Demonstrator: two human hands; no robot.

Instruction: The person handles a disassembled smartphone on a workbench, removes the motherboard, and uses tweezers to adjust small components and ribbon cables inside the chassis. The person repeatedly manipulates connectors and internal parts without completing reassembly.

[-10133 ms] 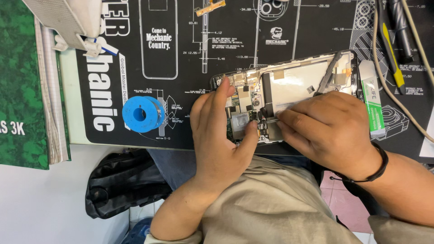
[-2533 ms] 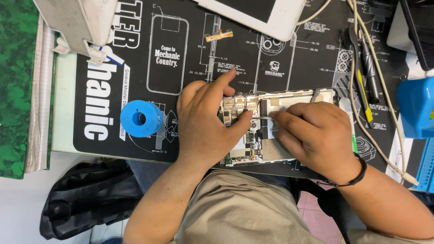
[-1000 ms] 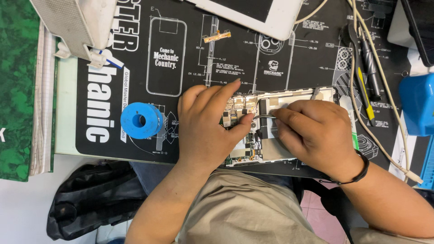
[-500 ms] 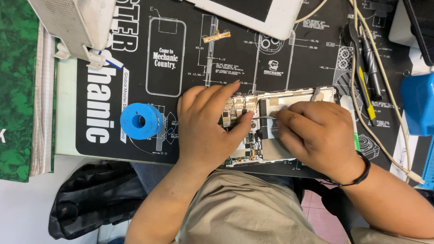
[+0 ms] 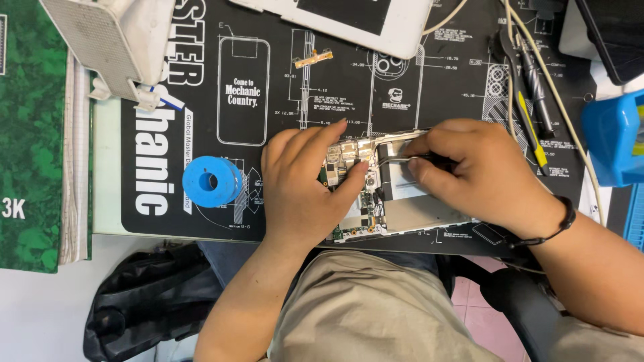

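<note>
At frame centre, the left hand (image 5: 302,184) lay spread, pressing an opened phone (image 5: 376,201) onto the black mat (image 5: 268,74). The right hand (image 5: 483,174) pinched tweezers (image 5: 402,159) over it.

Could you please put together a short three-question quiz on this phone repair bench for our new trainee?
1. True or false: the left hand rests flat on the opened phone.
2. What does the right hand hold? A) metal tweezers B) a blue spool C) a white tablet
3. Fill in: the blue spool lies on the black repair mat, on the ____ hand's side of the phone.

Key:
1. True.
2. A, metal tweezers, tips over the phone's inside.
3. Left.
</note>
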